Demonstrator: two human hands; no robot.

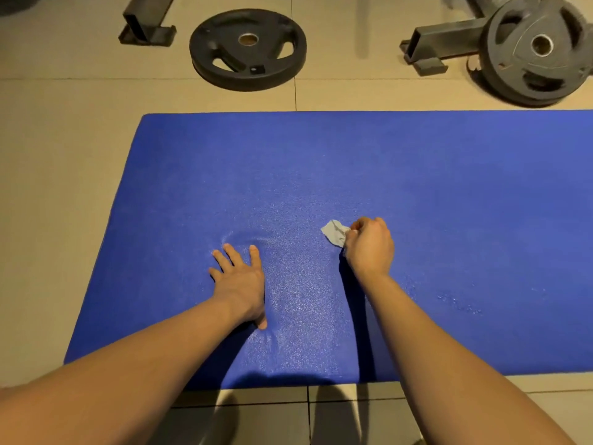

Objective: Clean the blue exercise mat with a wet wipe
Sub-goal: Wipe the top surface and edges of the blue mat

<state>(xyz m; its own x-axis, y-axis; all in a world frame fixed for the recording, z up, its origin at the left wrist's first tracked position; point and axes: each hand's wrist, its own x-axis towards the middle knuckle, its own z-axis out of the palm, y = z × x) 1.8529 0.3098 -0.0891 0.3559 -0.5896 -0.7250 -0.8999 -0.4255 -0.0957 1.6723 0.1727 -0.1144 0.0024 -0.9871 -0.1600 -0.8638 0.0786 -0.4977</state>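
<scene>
The blue exercise mat (449, 194) lies flat on the tiled floor and runs out of view to the right. My left hand (239, 281) presses flat on the mat with fingers spread, denting the foam. My right hand (370, 245) is curled around a crumpled grey-white wet wipe (333, 232), which sticks out to the left of the fingers and touches the mat. Shiny damp patches show on the mat between and right of my hands.
A black weight plate (247, 48) lies on the beige floor tiles (57, 194) beyond the mat's far edge. A second weight plate (539, 49) leans at the far right beside a dark metal frame foot (446, 43). Another frame foot (146, 25) stands at the far left.
</scene>
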